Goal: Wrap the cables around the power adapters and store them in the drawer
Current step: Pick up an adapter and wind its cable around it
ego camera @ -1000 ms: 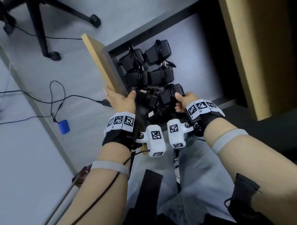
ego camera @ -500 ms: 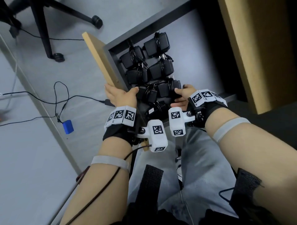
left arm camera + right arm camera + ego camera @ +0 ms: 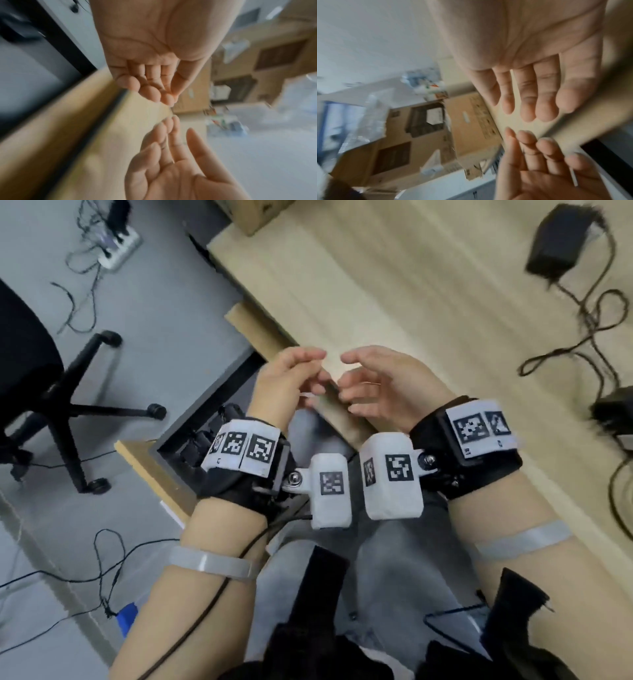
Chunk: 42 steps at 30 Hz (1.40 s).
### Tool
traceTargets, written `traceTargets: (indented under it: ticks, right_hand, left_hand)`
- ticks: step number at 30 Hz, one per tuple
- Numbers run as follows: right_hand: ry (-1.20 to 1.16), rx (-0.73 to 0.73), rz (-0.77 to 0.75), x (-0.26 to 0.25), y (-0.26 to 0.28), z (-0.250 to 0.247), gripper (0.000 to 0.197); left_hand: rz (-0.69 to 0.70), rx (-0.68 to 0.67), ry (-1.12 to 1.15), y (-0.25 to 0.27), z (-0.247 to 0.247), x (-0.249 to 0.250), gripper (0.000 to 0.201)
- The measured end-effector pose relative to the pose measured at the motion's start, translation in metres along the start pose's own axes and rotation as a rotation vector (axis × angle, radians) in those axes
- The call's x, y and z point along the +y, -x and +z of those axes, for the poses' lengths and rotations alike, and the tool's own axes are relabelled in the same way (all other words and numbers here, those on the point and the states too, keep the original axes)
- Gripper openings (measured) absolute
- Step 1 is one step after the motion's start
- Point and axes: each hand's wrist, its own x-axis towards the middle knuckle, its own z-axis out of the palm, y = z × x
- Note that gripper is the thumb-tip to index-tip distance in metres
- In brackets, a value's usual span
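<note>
Both hands hover over the front edge of the wooden desk (image 3: 394,285), fingertips almost meeting. My left hand (image 3: 308,374) has loosely curled fingers (image 3: 147,92) and grips no adapter; a thin white sliver shows by them and I cannot tell what it is. My right hand (image 3: 356,378) is relaxed and empty, its fingers (image 3: 530,105) fairly straight. Below left the drawer (image 3: 171,436) stands open, with wrapped black adapters (image 3: 202,440) mostly hidden behind my left wrist. An unwrapped black adapter (image 3: 561,237) lies at the desk's far right, its cable (image 3: 589,320) trailing loose. Another adapter (image 3: 616,412) sits at the right edge.
A black office chair (image 3: 51,392) stands on the floor to the left. A white power strip (image 3: 120,248) and loose floor cables (image 3: 102,559) lie nearby. The drawer's wooden front (image 3: 150,474) juts out beside my left forearm. Cardboard boxes (image 3: 471,121) stand beyond the desk.
Both hands have left the drawer, where the right one touched an adapter and the left held the drawer's front, and risen to the desk edge. The view swung up onto the desk top.
</note>
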Motion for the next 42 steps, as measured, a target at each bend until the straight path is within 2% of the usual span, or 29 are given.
traceTargets:
  ticks: [4, 9, 13, 15, 18, 21, 25, 29, 33, 39, 42]
  right_hand:
    - [0.096, 0.29, -0.21, -0.038, 0.042, -0.081, 0.016]
    - [0.151, 0.57, -0.357, -0.058, 0.09, -0.186, 0.02]
    - [0.266, 0.718, -0.336, -0.044, 0.113, -0.251, 0.013]
    - [0.412, 0.733, -0.273, -0.029, 0.115, -0.274, 0.023]
    - [0.61, 0.708, -0.138, -0.01, 0.113, -0.293, 0.047]
    - [0.646, 0.636, -0.061, 0.004, 0.105, -0.3, 0.063]
    - [0.794, 0.678, 0.007, 0.011, 0.102, -0.297, 0.063]
    - [0.85, 0.722, -0.004, 0.006, 0.104, -0.288, 0.053]
    - [0.728, 0.753, -0.145, -0.005, 0.118, -0.275, 0.05]
    - [0.57, 0.748, -0.475, -0.036, 0.147, -0.249, 0.06]
    - [0.462, 0.754, -0.587, -0.05, 0.161, -0.237, 0.063]
  left_hand:
    - [0.081, -0.218, -0.088, -0.004, 0.103, 0.038, 0.021]
    - [0.116, -0.453, -0.214, 0.001, 0.23, 0.052, 0.022]
    - [0.131, -0.598, -0.365, 0.003, 0.303, 0.032, 0.024]
    - [0.125, -0.641, -0.426, 0.0, 0.324, 0.017, 0.026]
    - [0.111, -0.636, -0.525, -0.009, 0.34, -0.001, 0.029]
    - [0.068, -0.629, -0.576, -0.018, 0.343, -0.01, 0.026]
    - [-0.036, -0.628, -0.57, -0.022, 0.34, -0.014, 0.03]
    - [-0.059, -0.648, -0.552, -0.017, 0.335, -0.012, 0.03]
    - [-0.058, -0.653, -0.483, -0.008, 0.326, 0.004, 0.013]
    - [-0.091, -0.816, -0.353, 0.017, 0.309, 0.05, 0.006]
    - [-0.084, -0.771, -0.253, 0.021, 0.304, 0.067, 0.007]
